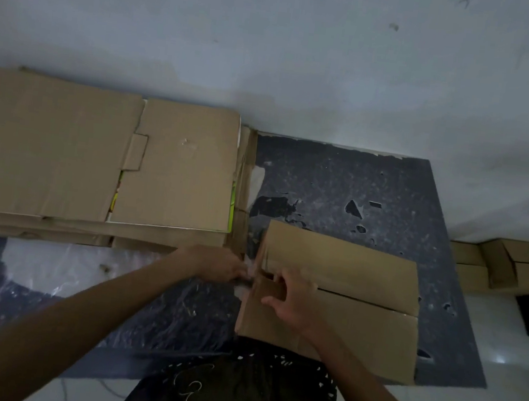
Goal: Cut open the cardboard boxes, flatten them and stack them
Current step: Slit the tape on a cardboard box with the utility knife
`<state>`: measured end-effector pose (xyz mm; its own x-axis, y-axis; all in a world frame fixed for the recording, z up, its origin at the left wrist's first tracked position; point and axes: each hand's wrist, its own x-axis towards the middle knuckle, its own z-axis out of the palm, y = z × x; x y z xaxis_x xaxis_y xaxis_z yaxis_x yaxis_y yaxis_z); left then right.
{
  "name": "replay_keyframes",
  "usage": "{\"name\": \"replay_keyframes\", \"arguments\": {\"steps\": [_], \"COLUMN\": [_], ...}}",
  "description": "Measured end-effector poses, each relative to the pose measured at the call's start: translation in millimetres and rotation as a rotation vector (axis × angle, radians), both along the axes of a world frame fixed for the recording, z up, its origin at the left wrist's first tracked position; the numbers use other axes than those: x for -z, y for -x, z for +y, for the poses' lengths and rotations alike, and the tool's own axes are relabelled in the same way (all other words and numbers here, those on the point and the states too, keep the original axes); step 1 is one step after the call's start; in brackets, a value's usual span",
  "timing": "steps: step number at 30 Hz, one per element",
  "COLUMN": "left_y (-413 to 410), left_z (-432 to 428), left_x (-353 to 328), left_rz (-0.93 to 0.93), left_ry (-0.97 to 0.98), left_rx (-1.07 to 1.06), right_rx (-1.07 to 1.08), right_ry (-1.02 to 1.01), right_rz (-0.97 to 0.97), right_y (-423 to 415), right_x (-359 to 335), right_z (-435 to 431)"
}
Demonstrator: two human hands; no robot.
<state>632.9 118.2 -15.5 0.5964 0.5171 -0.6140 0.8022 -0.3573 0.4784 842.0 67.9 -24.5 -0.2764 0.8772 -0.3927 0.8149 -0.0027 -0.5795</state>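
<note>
So the plain brown cardboard box (pixel 357 329) sits on a worn dark grey speckled floor mat (pixel 357 184) right in front of the person, top flaps closed with the seam running across. The right hand (pixel 291 300) rests on the box's left end with its fingers curled into the flap edge, while the left hand (pixel 217 266) is bunched up tight against that same end, too blurry to tell what it's got, if anything. The stack of flattened brown cardboard sheets (pixel 95 164) lies just left of the box, against the pale wall (pixel 275 36).
</note>
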Motion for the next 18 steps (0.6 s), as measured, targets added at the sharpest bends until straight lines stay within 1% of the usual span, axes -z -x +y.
{"name": "replay_keyframes", "arguments": {"steps": [2,5,7,11,12,13,15,18], "left_y": [1,17,28,42,44,46,50,49], "left_z": [-14,-32,-43,-88,-101,-113,-133,-149], "left_x": [10,26,34,49,55,65,82,98], "left_rz": [0.005,-0.133,-0.193,-0.369,-0.37,-0.339,-0.173,0.129], "left_ry": [0.031,0.056,0.043,-0.022,-0.06,-0.105,-0.195,-0.274], "left_rx": [-0.017,-0.095,-0.171,-0.426,-0.51,-0.598,-0.71,-0.697], "right_rx": [-0.024,-0.01,-0.01,-0.032,-0.035,-0.04,-0.056,-0.102], "right_ry": [-0.039,-0.006,0.016,-0.004,-0.011,-0.016,-0.026,-0.057], "right_rz": [0.018,0.042,0.052,0.061,0.051,0.046,0.049,0.053], "right_y": [-3,-7,-6,-6,-8,-9,-11,-15], "right_x": [0,-2,-1,-5,-7,-9,-16,-33], "right_z": [2,6,11,13,12,11,10,7]}}
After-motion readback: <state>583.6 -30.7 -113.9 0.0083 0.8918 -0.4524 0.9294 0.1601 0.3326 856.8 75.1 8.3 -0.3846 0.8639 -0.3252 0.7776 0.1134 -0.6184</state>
